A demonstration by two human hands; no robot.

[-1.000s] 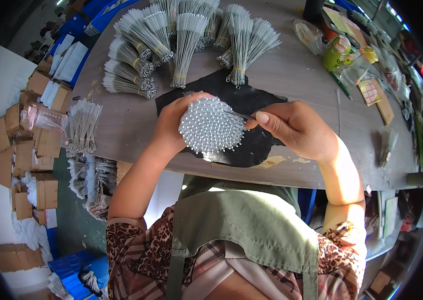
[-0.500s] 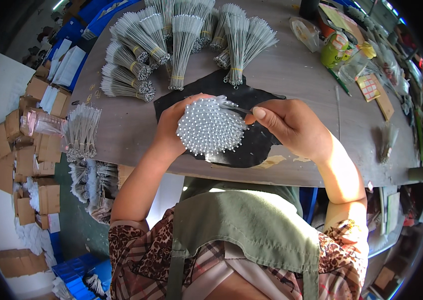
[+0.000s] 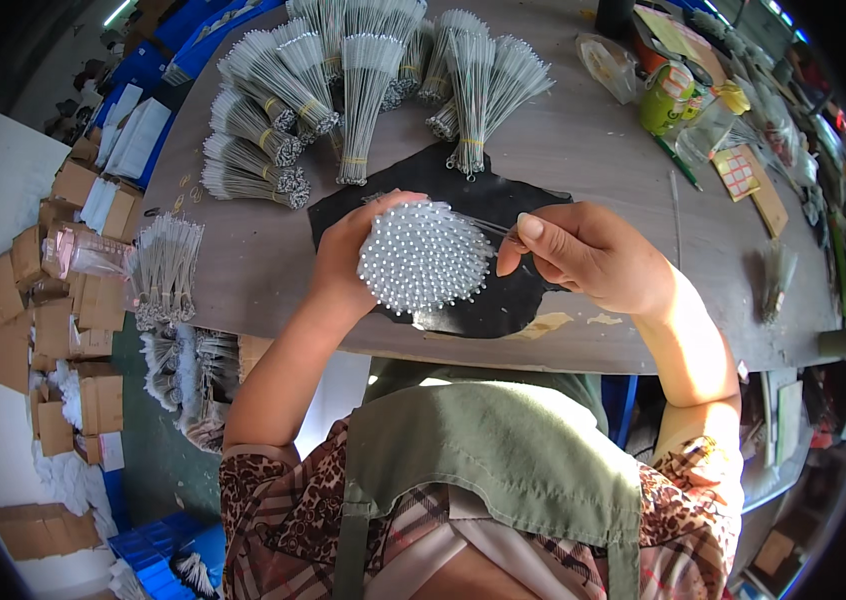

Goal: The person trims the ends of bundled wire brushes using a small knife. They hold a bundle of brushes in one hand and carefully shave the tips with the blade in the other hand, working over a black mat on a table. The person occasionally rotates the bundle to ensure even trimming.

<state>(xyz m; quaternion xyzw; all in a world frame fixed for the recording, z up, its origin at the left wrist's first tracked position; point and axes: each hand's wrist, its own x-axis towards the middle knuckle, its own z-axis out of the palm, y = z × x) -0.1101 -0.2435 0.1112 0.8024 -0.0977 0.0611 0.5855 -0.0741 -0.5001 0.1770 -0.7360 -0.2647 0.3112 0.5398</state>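
Note:
My left hand point(image 3: 345, 250) is closed around a thick bundle of thin wire brushes point(image 3: 426, 258). Their white bristly ends face up as a round cluster with pale dots at the tips. Opposite it, my right hand point(image 3: 588, 258) pinches a thin metal piece point(image 3: 486, 224) between thumb and fingers. That piece reaches to the bundle's upper right edge; whether it is a brush stem or a tool, I cannot tell. Below the bundle lies a black mat point(image 3: 513, 285) on the table.
Several banded bundles of wire brushes point(image 3: 368, 100) stand across the back, another group point(image 3: 165, 265) at the left edge. A green container point(image 3: 665, 105), a pencil point(image 3: 680, 163) and a clear plastic bag point(image 3: 608, 65) lie back right. Cardboard boxes point(image 3: 101, 405) are stacked left.
My right hand has shifted slightly right, away from the bundle, with more of the thin metal piece showing. A white tuft raised at the bundle's top edge no longer stands out.

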